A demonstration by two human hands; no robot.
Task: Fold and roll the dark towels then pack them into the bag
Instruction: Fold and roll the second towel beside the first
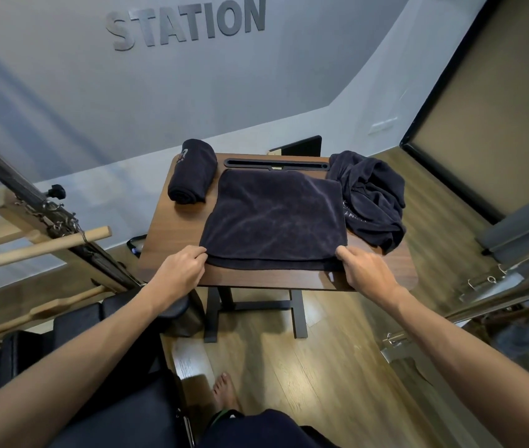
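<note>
A dark towel (273, 218) lies folded flat in the middle of the small wooden table (176, 247). My left hand (180, 268) pinches its near left corner and my right hand (365, 270) pinches its near right corner. A rolled dark towel (192, 171) rests at the table's far left. A crumpled dark towel (370, 197) is heaped at the far right and hangs over the edge. No bag can be made out for certain.
A long slot (276, 163) runs along the table's far edge. Exercise frames with wooden bars (37, 250) and metal clips stand to the left and right. Black padded equipment (95, 383) sits at lower left. My bare foot (224, 392) is on the wood floor.
</note>
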